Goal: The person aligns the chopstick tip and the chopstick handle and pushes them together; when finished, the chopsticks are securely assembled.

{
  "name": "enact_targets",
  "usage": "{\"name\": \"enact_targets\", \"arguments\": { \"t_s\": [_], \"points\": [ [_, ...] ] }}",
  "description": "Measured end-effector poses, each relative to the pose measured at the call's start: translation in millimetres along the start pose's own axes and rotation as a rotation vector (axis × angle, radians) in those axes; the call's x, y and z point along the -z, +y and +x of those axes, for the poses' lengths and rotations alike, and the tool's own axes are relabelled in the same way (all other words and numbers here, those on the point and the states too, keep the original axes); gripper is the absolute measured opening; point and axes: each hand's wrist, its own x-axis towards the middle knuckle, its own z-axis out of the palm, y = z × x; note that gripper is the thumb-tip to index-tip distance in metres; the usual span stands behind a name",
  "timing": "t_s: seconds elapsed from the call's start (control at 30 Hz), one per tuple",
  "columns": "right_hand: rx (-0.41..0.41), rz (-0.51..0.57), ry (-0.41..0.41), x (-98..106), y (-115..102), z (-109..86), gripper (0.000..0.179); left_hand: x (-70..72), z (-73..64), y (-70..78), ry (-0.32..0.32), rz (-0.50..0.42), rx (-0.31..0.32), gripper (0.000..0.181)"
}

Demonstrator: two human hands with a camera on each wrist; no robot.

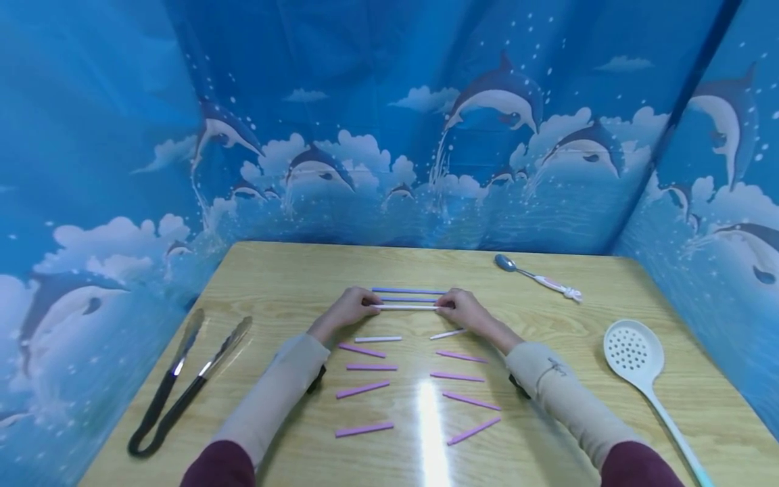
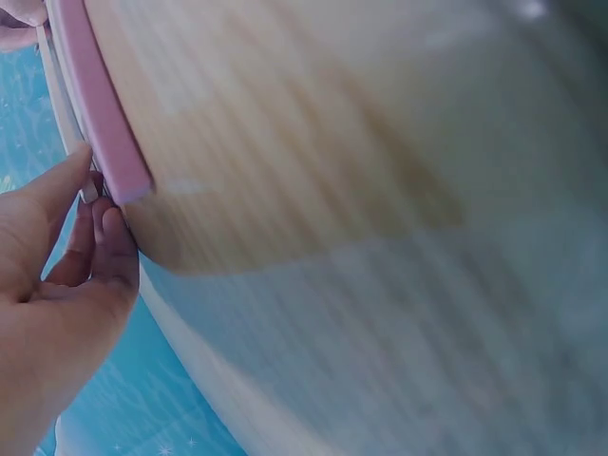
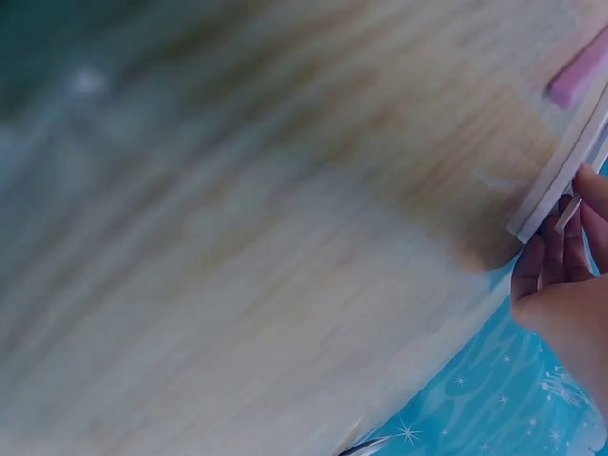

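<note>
Head view first: both hands are out over the desk (image 1: 292, 270), left hand (image 1: 348, 307) and right hand (image 1: 468, 311) each in a narrow pinch grip on opposite ends of a long white stick (image 1: 406, 308); it sits between them, just on the near side of two bluish-purple sticks (image 1: 408, 291) lying roughly parallel to it; closer to the person there are two short white sticks (image 1: 379, 339), then pink sticks (image 1: 372, 368) in two loose columns, four each side; black-handled tongs (image 1: 193, 389) lie off to the left, with a spoon (image 1: 529, 273) and a pale skimmer (image 1: 639, 372) over right; left wrist view: thumb and fingers pinch a pale stick's end, a pink stick just beside it; right wrist view: that grip's partly cut off by the frame edge, but fingertips pinch a thin stick end beside other pale sticks, pink one nearby.
</note>
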Motion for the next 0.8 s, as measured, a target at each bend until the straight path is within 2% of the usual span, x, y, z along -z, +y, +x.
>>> {"name": "enact_targets", "arguments": {
  "t_s": [0.2, 0.63, 0.8],
  "points": [
    [-0.013, -0.003, 0.008, -1.0, -1.3, -0.3, 0.009, -0.7, 0.9, 0.2, -0.011, 0.015, 0.019, 0.017],
    [-0.037, 0.000, 0.010, -0.9, -1.1, -1.1, 0.011, -0.1, -2.4, 2.4, -0.004, 0.025, -0.010, 0.017],
    [-0.089, 0.003, 0.030, 5.2, -5.6, -3.1, 0.014, 2.2, -4.9, 3.2, 0.031, 0.005, 0.043, 0.020]
  ]
}}
